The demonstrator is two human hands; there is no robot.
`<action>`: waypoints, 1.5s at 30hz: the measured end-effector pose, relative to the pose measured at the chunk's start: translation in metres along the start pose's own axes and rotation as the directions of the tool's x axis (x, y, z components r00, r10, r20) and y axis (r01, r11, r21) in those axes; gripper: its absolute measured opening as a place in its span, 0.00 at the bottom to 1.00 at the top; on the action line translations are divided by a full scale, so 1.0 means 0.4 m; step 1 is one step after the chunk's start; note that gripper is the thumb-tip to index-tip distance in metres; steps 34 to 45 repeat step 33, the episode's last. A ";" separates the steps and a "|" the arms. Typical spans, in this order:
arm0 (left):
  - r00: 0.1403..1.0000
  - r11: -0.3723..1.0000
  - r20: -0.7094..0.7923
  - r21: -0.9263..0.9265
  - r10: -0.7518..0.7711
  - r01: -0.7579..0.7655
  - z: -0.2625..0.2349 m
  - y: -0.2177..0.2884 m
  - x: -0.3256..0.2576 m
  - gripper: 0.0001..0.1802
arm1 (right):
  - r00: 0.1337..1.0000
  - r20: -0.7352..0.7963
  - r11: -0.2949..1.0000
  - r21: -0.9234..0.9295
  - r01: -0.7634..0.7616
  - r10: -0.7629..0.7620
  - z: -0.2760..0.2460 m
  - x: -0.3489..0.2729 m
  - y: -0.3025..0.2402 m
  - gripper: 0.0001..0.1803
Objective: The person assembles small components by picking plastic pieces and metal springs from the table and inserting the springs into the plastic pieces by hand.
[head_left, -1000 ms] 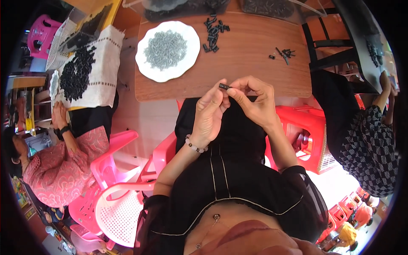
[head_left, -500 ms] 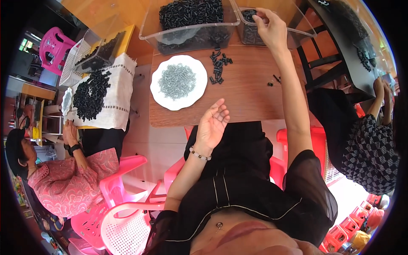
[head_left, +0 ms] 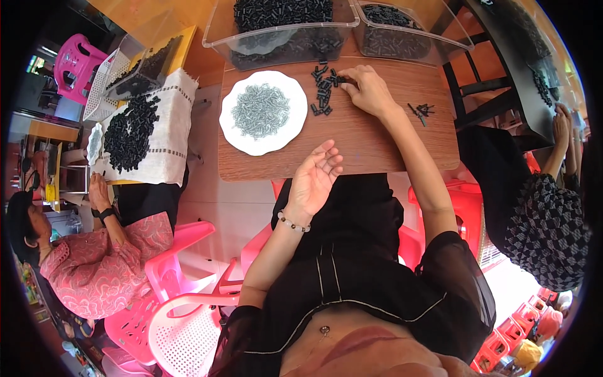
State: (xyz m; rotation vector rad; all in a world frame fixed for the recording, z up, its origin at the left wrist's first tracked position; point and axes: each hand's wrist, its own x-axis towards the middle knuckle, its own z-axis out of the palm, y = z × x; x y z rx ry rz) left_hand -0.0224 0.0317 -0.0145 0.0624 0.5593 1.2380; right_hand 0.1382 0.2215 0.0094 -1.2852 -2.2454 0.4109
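Observation:
At a loose pile of small black cylindrical pieces (head_left: 324,93) on the brown table, my right hand (head_left: 370,91) has its thumb and index finger closed around a small black piece at the pile's right edge. My left hand (head_left: 318,179), with a bead bracelet at the wrist, hangs palm up before the table's near edge. Its fingers are loosely curled and apart, and nothing shows in them. Left of the pile stands a white scalloped plate (head_left: 233,141) heaped with small clear pieces (head_left: 260,111). Several thin dark pieces (head_left: 422,113) lie to the right of my forearm.
Along the table's far edge stand a large clear bin (head_left: 282,36) and a smaller clear bin (head_left: 396,53), both holding black pieces. A person in a patterned pink top (head_left: 103,270) sits at a cloth-covered table on the left; another (head_left: 546,226) works at the right. Pink chairs (head_left: 182,339) stand nearby.
My right hand has come from the smaller bin down and left to the black pile, where its fingers have closed. My left hand stays nearly still.

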 end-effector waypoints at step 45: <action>0.874 0.868 -0.038 0.150 0.484 -0.474 -0.028 -0.035 -0.029 0.19 | 0.959 0.020 0.867 0.434 0.246 -0.282 -0.033 -0.216 -0.268 0.21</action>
